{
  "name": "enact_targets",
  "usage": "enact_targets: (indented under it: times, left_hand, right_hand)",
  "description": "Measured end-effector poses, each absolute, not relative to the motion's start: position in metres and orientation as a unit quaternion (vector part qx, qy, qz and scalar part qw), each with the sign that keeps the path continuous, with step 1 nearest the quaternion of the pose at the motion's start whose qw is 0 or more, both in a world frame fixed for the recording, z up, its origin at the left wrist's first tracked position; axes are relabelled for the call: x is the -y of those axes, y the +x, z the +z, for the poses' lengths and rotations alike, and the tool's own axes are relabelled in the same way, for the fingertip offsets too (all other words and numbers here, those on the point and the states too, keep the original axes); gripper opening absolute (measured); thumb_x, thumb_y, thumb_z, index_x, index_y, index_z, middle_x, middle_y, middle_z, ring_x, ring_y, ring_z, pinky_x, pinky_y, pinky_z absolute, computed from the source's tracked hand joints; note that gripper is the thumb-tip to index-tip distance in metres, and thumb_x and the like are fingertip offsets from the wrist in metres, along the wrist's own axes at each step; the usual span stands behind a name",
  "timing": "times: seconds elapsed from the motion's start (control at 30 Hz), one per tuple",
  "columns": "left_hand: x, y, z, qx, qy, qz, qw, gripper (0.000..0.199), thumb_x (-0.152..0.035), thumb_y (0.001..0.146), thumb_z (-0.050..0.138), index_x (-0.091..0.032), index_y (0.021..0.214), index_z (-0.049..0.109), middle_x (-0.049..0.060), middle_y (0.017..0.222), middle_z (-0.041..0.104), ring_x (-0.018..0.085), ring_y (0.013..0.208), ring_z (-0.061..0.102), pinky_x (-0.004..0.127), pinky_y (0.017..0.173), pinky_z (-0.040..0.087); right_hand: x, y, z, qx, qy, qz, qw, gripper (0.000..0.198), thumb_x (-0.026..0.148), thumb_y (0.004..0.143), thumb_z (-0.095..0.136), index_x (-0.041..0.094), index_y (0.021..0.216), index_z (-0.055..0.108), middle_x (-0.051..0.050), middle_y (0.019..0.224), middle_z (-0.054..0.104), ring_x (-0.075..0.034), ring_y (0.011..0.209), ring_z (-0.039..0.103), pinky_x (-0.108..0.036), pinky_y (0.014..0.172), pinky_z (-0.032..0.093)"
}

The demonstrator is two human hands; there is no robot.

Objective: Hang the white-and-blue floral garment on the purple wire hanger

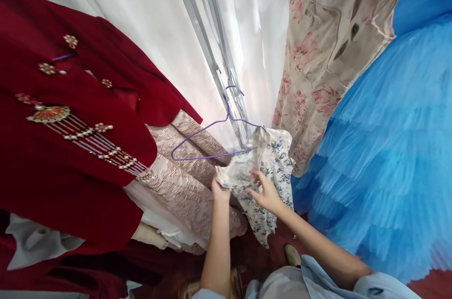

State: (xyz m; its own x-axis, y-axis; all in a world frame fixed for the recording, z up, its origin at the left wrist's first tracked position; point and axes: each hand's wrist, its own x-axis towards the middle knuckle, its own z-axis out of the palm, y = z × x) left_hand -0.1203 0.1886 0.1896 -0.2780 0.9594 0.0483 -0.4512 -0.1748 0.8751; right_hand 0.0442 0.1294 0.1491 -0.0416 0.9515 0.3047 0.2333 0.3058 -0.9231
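A white floral dress (278, 172) hangs by one shoulder from a purple wire hanger (197, 157). The hanger's right end is inside the garment, while its left end is bare. My left hand (221, 190) is closed on the dress's loose shoulder edge, below the hanger's lower bar. My right hand (266, 194) is against the front of the dress, thumb and fingers apart. The hanger's hook shows in front of a grey metal stand (212, 40); whether it rests on anything is hard to tell.
On the left hangs a dark red jacket (88, 157) with beaded ornaments, beside a pink brocade skirt (190, 186). A beige floral dress (310, 63) and a blue tiered tulle dress (388, 148) are on the right. White curtains (137, 30) hang behind.
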Motion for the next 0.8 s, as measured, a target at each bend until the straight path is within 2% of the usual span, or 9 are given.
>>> enact_targets:
  times: [0.07,0.1,0.17,0.23,0.3,0.43,0.53,0.63,0.8]
  left_hand:
    - [-0.172,-0.093,0.185,-0.391,0.34,0.672,0.529,0.036,-0.053,0.079,0.07,-0.018,0.079,0.062,0.001,0.07,0.061,0.014,0.065,0.06,0.027,0.068,0.05]
    - [-0.166,-0.083,0.188,-0.395,0.391,0.65,0.519,0.035,-0.052,0.08,0.07,-0.018,0.082,0.064,0.001,0.074,0.062,0.014,0.068,0.06,0.026,0.069,0.05]
    - [-0.157,-0.068,0.201,-0.4,0.553,0.574,0.453,0.029,-0.048,0.087,0.067,-0.019,0.085,0.067,0.003,0.081,0.064,0.017,0.078,0.061,0.029,0.077,0.049]
    - [-0.155,-0.06,0.216,-0.381,0.699,0.479,0.37,0.023,-0.042,0.092,0.062,-0.021,0.089,0.071,0.006,0.091,0.068,0.022,0.094,0.062,0.033,0.091,0.048]
    - [-0.155,-0.054,0.224,-0.345,0.767,0.413,0.35,0.023,-0.039,0.096,0.056,-0.022,0.095,0.072,0.008,0.104,0.07,0.024,0.109,0.059,0.037,0.103,0.042]
    - [-0.148,-0.031,0.198,-0.282,0.753,0.328,0.497,0.039,-0.051,0.098,0.049,-0.022,0.113,0.07,0.01,0.125,0.067,0.027,0.124,0.054,0.04,0.111,0.037]
    - [-0.135,-0.011,0.165,-0.274,0.695,0.26,0.612,0.055,-0.067,0.087,0.058,-0.018,0.105,0.073,0.01,0.104,0.071,0.028,0.103,0.062,0.037,0.095,0.048]
    - [-0.124,-0.01,0.148,-0.347,0.655,0.263,0.618,0.054,-0.066,0.076,0.071,-0.014,0.089,0.073,0.007,0.086,0.068,0.024,0.085,0.06,0.033,0.081,0.049]
    - [-0.112,-0.054,0.167,-0.479,0.629,0.361,0.494,0.038,-0.05,0.082,0.066,-0.013,0.077,0.065,0.003,0.075,0.062,0.018,0.075,0.054,0.026,0.069,0.043]
  right_hand:
    - [-0.126,0.048,0.153,0.68,-0.415,0.368,0.48,0.052,0.036,0.077,0.072,0.02,0.124,0.057,-0.012,0.122,0.065,-0.029,0.108,0.061,-0.038,0.092,0.049]
    - [-0.125,0.051,0.154,0.69,-0.398,0.387,0.464,0.042,0.036,0.078,0.07,0.019,0.115,0.061,-0.011,0.115,0.067,-0.028,0.104,0.062,-0.037,0.089,0.049]
    - [-0.122,0.062,0.155,0.684,-0.409,0.43,0.425,0.019,0.036,0.083,0.063,0.018,0.086,0.061,-0.005,0.083,0.065,-0.022,0.078,0.06,-0.031,0.072,0.048]
    - [-0.119,0.082,0.156,0.667,-0.445,0.453,0.389,0.03,0.039,0.088,0.058,0.019,0.066,0.049,0.001,0.061,0.05,-0.014,0.059,0.046,-0.027,0.057,0.038]
    - [-0.115,0.109,0.163,0.664,-0.464,0.454,0.371,0.036,0.04,0.088,0.058,0.02,0.063,0.042,0.004,0.057,0.041,-0.011,0.056,0.036,-0.025,0.053,0.032]
    - [-0.108,0.168,0.2,0.714,-0.411,0.499,0.271,0.033,0.039,0.08,0.066,0.02,0.064,0.044,0.005,0.058,0.04,-0.01,0.054,0.034,-0.023,0.049,0.029]
    - [-0.112,0.209,0.239,0.763,-0.34,0.516,0.189,0.032,0.036,0.078,0.066,0.018,0.059,0.047,0.005,0.054,0.039,-0.008,0.051,0.033,-0.023,0.046,0.027]
    - [-0.134,0.253,0.267,0.777,-0.331,0.472,0.253,0.024,0.033,0.074,0.064,0.016,0.058,0.055,0.003,0.053,0.045,-0.009,0.051,0.037,-0.023,0.047,0.028]
    - [-0.217,0.304,0.283,0.657,-0.383,0.375,0.531,0.018,0.034,0.068,0.061,0.017,0.063,0.062,0.001,0.057,0.053,-0.013,0.055,0.044,-0.025,0.049,0.035]
